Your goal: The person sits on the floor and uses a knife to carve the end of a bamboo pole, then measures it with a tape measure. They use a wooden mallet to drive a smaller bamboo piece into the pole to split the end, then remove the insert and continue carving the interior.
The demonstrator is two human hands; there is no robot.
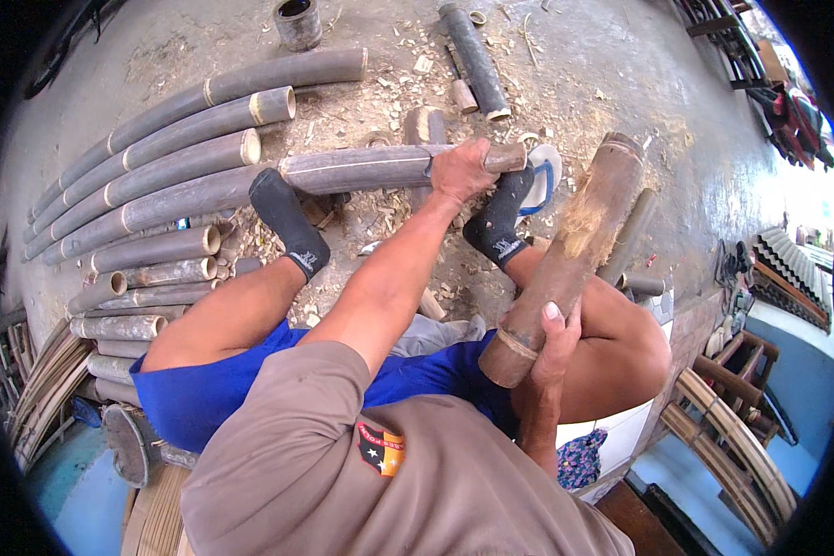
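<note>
A grey-brown bamboo pole (pixel 357 170) lies crosswise between my feet, with a pale straight line along its top. At its right end my left hand (pixel 461 171) is closed round a brown wooden handle-like piece (pixel 507 158); I cannot tell whether this is a tool's handle or part of the pole. A short wooden block (pixel 425 124) sits under the pole there. My right hand (pixel 554 347) grips the lower end of a thick bamboo length (pixel 565 264), tilted up over my right thigh. Its middle has a frayed, pale fibrous patch.
Several long bamboo poles (pixel 185 165) lie at the left, with shorter cut pieces (pixel 157 255) nearer me. Ahead are a dark bamboo tube (pixel 475 63) and a bucket (pixel 298 25). Wood chips litter the floor. A blue-strapped sandal (pixel 545 179) lies beside my right foot.
</note>
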